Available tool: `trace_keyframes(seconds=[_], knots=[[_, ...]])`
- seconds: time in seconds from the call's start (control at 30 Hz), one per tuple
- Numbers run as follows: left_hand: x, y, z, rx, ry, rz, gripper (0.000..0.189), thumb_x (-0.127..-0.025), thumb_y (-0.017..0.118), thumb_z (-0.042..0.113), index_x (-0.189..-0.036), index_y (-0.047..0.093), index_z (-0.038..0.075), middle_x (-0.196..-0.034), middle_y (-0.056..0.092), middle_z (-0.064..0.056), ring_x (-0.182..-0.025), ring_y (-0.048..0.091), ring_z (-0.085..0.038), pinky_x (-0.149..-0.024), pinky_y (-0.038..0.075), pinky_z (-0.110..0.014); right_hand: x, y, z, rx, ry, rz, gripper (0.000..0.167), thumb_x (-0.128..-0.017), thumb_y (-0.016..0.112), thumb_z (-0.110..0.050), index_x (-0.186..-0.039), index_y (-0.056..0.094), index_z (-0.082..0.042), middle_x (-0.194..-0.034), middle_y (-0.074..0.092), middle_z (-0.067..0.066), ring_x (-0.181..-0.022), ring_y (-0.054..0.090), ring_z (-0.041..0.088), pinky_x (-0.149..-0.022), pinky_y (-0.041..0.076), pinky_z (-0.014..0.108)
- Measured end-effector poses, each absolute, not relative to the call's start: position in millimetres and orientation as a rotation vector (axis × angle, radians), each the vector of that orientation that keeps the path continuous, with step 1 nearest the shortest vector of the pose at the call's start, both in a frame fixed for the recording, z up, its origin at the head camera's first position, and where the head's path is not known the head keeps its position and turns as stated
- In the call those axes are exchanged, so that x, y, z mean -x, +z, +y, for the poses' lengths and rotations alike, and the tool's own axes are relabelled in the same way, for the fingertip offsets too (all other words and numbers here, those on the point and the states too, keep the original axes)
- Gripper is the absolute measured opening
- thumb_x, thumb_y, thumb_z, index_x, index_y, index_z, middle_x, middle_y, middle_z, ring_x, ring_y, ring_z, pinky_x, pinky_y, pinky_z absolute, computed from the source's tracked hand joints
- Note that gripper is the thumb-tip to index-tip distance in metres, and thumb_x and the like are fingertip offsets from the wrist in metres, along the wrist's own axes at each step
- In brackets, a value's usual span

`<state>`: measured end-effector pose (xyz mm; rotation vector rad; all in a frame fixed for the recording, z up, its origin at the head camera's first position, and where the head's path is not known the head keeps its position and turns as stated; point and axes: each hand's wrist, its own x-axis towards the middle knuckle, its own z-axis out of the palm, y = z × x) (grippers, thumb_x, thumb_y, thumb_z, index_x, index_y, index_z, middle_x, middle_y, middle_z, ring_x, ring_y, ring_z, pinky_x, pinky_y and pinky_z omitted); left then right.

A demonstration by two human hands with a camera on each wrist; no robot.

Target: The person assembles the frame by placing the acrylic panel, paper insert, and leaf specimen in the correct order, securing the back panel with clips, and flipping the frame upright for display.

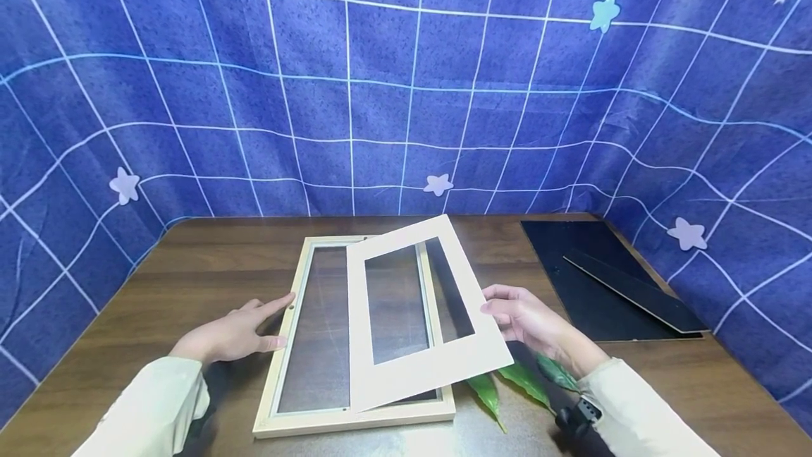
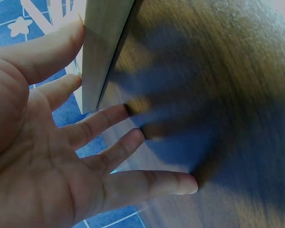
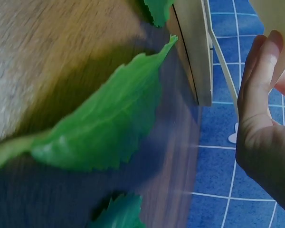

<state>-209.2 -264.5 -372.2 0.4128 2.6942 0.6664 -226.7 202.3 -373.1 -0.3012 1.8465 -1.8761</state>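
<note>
White picture mat (image 1: 431, 368): edge between pinching fingertips, right hand (image 1: 529, 319). Wooden picture frame (image 1: 355, 417): against spread thumb, index fingertip, left hand (image 1: 231, 333).

Left fingers (image 2: 147, 184) are spread, right fingers (image 3: 262, 71) pinching.

You have bare worktop (image 1: 203, 252) left of your left hand (image 1: 235, 336) and beyond it, up to the blue curtain (image 1: 380, 111). To that hand's right, the wooden frame (image 1: 355, 420) bars the way, the tilted white mat (image 1: 421, 381) over its right part. Between the mat and the black board (image 1: 564, 281) you find a gap, partly filled by your right hand (image 1: 526, 314), with green leaves (image 1: 525, 381) lying below.
</note>
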Motion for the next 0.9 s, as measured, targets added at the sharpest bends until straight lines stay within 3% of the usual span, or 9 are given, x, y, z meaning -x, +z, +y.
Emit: trace_keyframes(seconds=[0.13,0.37,0.67,0.9], knots=[[208.5,-370.9,-264.6,-0.412,0.669,2.690,0.086,-0.096,0.067,0.044,-0.160,0.025,0.006,-0.148,0.018,-0.052,-0.133,0.020,-0.073,-0.096,0.025,-0.084,226.5,-372.8,203.3,0.295,-1.858,1.862,0.013,-0.095,0.053,-0.004,-0.108,0.055,-0.002,-0.082,0.064,0.000,-0.076,0.066,0.012,-0.071,0.060,0.033],[207.7,-367.5,-261.1,-0.366,0.676,2.682,0.084,-0.097,0.068,0.038,-0.160,0.024,0.004,-0.148,0.012,-0.054,-0.133,0.012,-0.076,-0.095,0.020,-0.087,226.6,-371.1,199.9,0.310,-1.889,1.804,0.013,-0.095,0.054,-0.002,-0.107,0.056,-0.002,-0.085,0.068,0.001,-0.077,0.068,0.011,-0.072,0.060,0.032],[213.0,-384.0,-268.2,-0.359,0.693,2.678,0.091,-0.092,0.066,0.056,-0.161,0.025,0.013,-0.153,0.016,-0.048,-0.136,0.011,-0.073,-0.096,0.017,-0.088,226.6,-370.9,196.7,0.303,-1.961,1.731,0.013,-0.096,0.050,0.001,-0.100,0.059,-0.006,-0.084,0.067,-0.001,-0.077,0.068,0.009,-0.071,0.059,0.027],[212.0,-376.5,-264.8,-0.356,0.661,2.686,0.086,-0.095,0.068,0.044,-0.161,0.025,0.009,-0.150,0.012,-0.052,-0.133,0.012,-0.076,-0.094,0.019,-0.088,226.6,-377.3,185.9,0.336,-1.926,1.684,0.016,-0.096,0.048,0.000,-0.102,0.063,-0.005,-0.088,0.069,0.000,-0.083,0.068,0.010,-0.075,0.059,0.028]])
